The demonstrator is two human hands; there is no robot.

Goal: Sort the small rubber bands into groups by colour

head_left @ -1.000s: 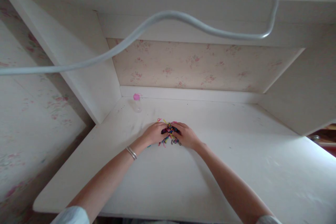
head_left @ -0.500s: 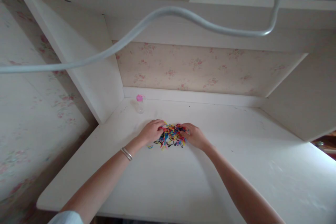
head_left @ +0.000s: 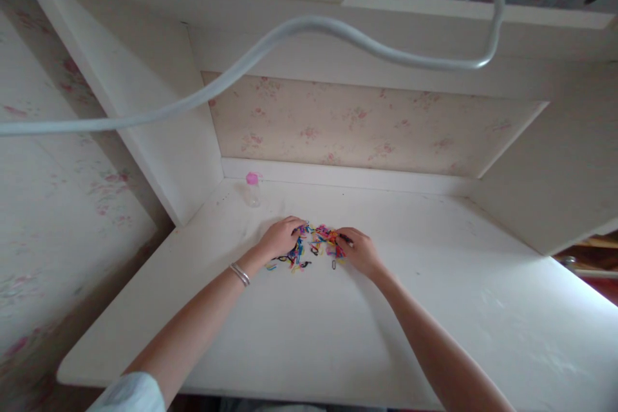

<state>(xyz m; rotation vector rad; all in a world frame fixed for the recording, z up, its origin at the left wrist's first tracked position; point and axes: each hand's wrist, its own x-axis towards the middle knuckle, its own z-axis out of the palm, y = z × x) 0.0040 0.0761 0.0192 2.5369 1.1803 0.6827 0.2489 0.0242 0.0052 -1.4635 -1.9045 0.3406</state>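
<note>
A loose heap of small, bright-coloured rubber bands lies on the white desk between my hands, with a thinner middle where the desk shows through. My left hand curls its fingers round bands on the left side. On the right side, my right hand has bands gathered under its bent fingers, and a dark one shows at the fingertips. A single dark loop rests just in front of the right-hand part. How many bands each hand holds is hidden.
A small clear bottle with a pink top stands at the back left of the desk. A thick pale cable hangs across the view. Overhead is a shelf with a red package and clear plastic items.
The heap has been pulled apart into a left and a right part, with a gap opened in the middle. Both hands stay at its sides. The view has shifted slightly.
</note>
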